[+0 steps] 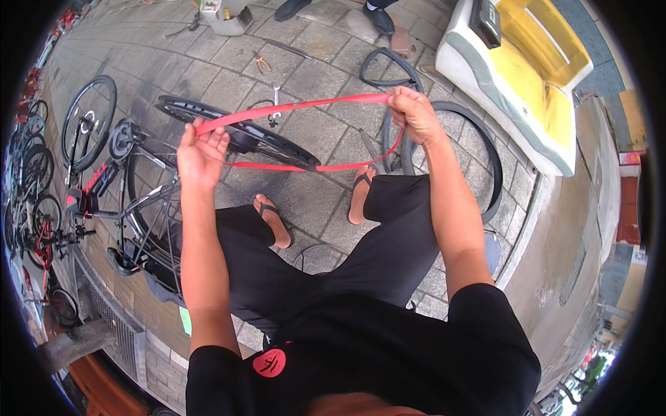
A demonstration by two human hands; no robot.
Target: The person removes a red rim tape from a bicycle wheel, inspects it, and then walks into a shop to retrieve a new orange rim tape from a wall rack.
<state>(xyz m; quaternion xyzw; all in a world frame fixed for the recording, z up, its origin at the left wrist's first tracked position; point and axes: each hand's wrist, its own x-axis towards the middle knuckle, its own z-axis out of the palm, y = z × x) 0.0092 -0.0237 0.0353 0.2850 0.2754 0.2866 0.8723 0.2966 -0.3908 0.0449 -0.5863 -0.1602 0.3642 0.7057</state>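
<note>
A red rim strip [298, 106], a thin flat loop, is stretched out in the air between my two hands. My left hand [201, 154] holds its left end between thumb and curled fingers. At the other end, my right hand [416, 114] pinches the strip, its fingers closed. Below the loop a black spoked bicycle wheel [281, 147] stands edge-on; its lower right end overlaps the strip's lower run. I cannot tell whether the strip goes round any part of the wheel.
A black tyre [489, 149] and an inner tube [371, 69] lie on the paving at right. A wrench [277, 97] and orange-handled pliers [261, 64] lie ahead. An upside-down bicycle [135, 163] stands left. A yellow-and-white seat [513, 76] is far right; another person's shoes [379, 19] show beyond.
</note>
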